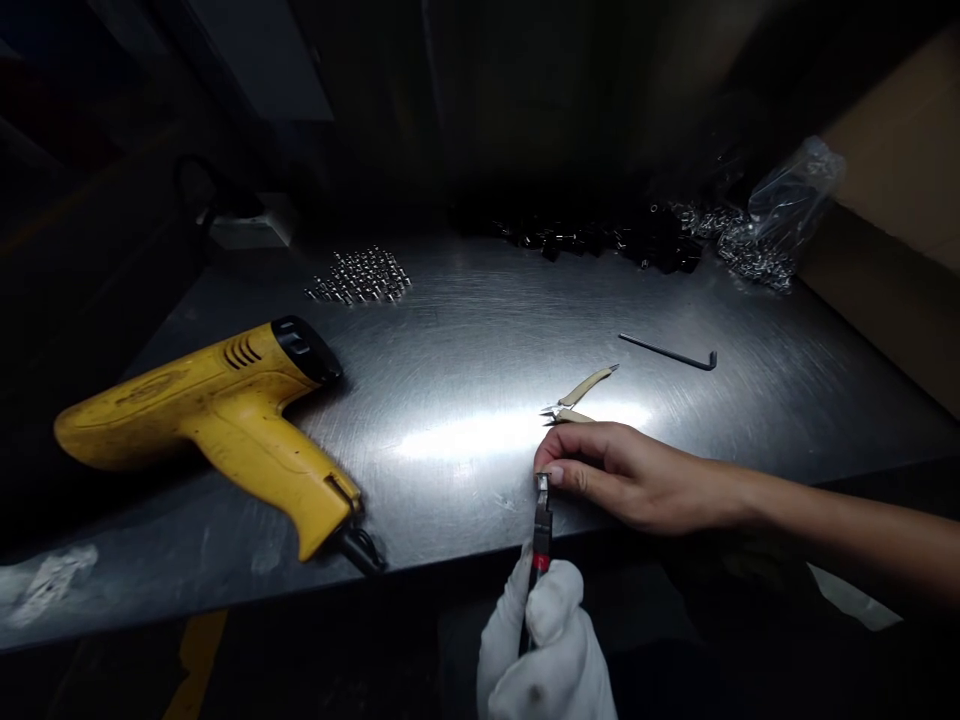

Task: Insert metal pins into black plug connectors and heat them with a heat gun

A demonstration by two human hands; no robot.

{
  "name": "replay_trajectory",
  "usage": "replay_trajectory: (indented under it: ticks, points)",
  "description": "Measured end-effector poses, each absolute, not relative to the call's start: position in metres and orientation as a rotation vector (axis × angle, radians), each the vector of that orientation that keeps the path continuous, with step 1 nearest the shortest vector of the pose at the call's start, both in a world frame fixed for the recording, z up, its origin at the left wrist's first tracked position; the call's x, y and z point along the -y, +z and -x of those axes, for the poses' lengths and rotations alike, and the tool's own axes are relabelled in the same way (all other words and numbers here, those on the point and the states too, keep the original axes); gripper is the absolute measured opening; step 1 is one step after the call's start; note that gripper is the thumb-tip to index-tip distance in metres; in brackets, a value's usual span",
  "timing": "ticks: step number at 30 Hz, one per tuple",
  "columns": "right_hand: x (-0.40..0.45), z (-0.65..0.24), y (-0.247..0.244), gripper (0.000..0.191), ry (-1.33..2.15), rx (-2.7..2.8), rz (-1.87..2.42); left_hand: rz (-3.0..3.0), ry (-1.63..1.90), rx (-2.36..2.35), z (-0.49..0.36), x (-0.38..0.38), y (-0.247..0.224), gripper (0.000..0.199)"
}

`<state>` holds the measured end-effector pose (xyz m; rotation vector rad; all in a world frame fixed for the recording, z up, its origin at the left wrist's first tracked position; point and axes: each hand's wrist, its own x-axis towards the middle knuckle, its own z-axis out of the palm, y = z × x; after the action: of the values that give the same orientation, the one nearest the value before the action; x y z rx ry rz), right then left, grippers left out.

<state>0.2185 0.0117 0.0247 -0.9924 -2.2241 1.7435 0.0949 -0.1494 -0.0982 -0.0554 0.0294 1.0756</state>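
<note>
My left hand [551, 640], in a white glove, comes up from the bottom centre, closed round pliers [542, 530] with a dark head and a bit of red on the handle. The pliers point away from me, their tip over the table's front edge. My bare right hand [637, 475] reaches in from the right. Its thumb and index finger pinch together at the tip of the pliers. A small metal piece seems to sit there, too small and too covered to name. Just beyond my right fingers lie small cutters [577, 395] with cream handles, spread apart.
A yellow heat gun [225, 410] lies on the metal table [465, 350] at left. Behind it is a cluster of small metal pins [364, 275]. A bent hex key [667, 352] lies right. Black parts [600, 235] and a plastic bag [795, 195] with shiny metal pieces [757, 262] line the back.
</note>
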Motion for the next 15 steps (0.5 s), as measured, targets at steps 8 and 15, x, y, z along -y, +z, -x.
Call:
replay_trajectory:
  ticks: [8, 15]
  points:
    - [-0.021, -0.241, 0.025, 0.023, 1.226, 2.327, 0.784, 0.193, 1.031, 0.136, -0.090, 0.141, -0.072, 0.044]
    - [-0.035, -0.252, 0.023, 0.034, 0.710, 2.897, 0.461, 0.222, 1.169, -0.227, -0.077, 0.154, -0.067, 0.028]
